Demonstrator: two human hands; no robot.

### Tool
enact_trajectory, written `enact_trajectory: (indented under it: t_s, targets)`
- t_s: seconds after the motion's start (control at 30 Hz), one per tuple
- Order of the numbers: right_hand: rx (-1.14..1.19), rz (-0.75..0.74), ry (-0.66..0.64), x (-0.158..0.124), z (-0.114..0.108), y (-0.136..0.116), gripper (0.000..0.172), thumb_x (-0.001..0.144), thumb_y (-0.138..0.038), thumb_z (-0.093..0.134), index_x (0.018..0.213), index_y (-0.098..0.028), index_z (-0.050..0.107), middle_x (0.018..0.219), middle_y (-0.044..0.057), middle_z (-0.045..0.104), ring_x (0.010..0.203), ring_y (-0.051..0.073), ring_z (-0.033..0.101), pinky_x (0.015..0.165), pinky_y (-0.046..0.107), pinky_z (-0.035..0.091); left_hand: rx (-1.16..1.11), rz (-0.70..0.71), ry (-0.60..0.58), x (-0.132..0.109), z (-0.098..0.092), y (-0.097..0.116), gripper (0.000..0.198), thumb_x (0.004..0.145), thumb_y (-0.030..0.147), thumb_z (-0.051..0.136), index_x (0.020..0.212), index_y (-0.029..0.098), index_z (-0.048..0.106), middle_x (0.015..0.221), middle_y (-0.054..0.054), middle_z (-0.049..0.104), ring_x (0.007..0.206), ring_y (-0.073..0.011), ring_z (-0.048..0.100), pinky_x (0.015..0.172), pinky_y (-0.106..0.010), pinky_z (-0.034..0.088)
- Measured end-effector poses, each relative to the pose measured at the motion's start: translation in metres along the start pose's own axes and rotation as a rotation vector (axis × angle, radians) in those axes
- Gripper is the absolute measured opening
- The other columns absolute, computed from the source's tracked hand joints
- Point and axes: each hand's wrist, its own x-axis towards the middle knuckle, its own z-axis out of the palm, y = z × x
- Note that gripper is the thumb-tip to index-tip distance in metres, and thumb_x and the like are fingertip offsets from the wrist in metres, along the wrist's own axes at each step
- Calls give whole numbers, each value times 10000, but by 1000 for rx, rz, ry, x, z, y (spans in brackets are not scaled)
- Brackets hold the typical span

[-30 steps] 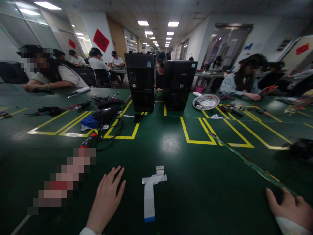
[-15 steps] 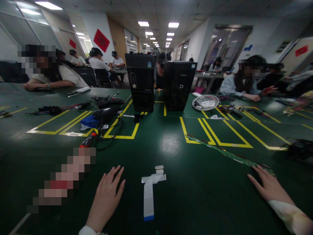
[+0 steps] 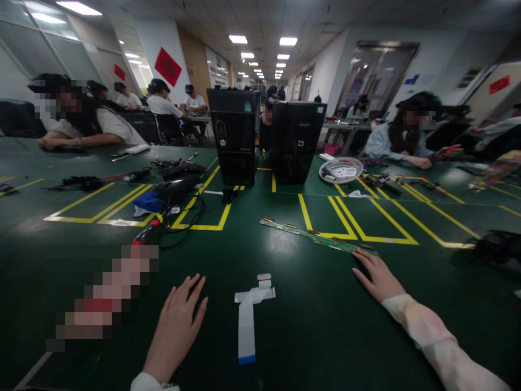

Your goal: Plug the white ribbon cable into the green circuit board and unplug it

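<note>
My left hand (image 3: 176,327) lies flat and open on the green table mat, fingers stretched out, just left of a white flat ribbon cable (image 3: 248,315) with a blue tip. My right hand (image 3: 377,276) rests palm down with fingers extended, its fingertips against the near end of a long thin green circuit board strip (image 3: 317,235) that lies on the mat, running away to the left. Nothing is gripped in either hand.
Two black computer towers (image 3: 235,136) (image 3: 296,141) stand at the table's middle. A red-handled tool and black cables (image 3: 163,217) lie to the left, a white fan grille (image 3: 342,169) at the back right. Yellow tape marks boxes (image 3: 358,220). Other people sit around the tables.
My right hand has slid left across the mat, pushing the green circuit strip leftward toward the middle. My left hand and the ribbon cable have stayed put.
</note>
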Motion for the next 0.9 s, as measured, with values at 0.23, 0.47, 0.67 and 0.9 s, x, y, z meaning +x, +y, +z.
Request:
enact_trajectory:
  t_s: [0.23, 0.47, 0.67, 0.9]
  targets:
    - [65, -155, -37, 26, 3, -40, 500, 902, -488, 392, 1297, -200, 497, 1281, 114, 508, 1159, 275, 470, 1006, 494, 403, -15, 14, 29, -1, 1, 0, 550, 921, 452, 322, 1390, 181, 416, 1437, -117, 438, 1338, -286, 368, 1081, -529, 291]
    - [85, -245, -77, 34, 2, -70, 499, 909, -458, 418, 1315, -173, 477, 1287, 127, 499, 1183, 280, 452, 1012, 500, 392, -6, 3, 24, -1, 0, 0, 555, 917, 451, 325, 1383, 166, 429, 1434, -123, 441, 1338, -291, 366, 1089, -524, 281]
    - [119, -261, -69, 35, 5, -113, 457, 936, -402, 388, 1312, -158, 475, 1276, 130, 510, 1182, 262, 454, 1021, 489, 386, -5, -6, 2, -1, -1, 1, 573, 910, 467, 321, 1375, 155, 440, 1434, -132, 440, 1331, -305, 374, 1085, -536, 282]
    - [134, -300, -80, 31, 8, -148, 436, 921, -374, 428, 1296, -159, 491, 1308, 127, 490, 1212, 272, 427, 1038, 491, 375, 7, 11, 28, 0, -3, 3, 560, 918, 448, 305, 1371, 150, 446, 1427, -130, 449, 1326, -293, 385, 1091, -516, 282]
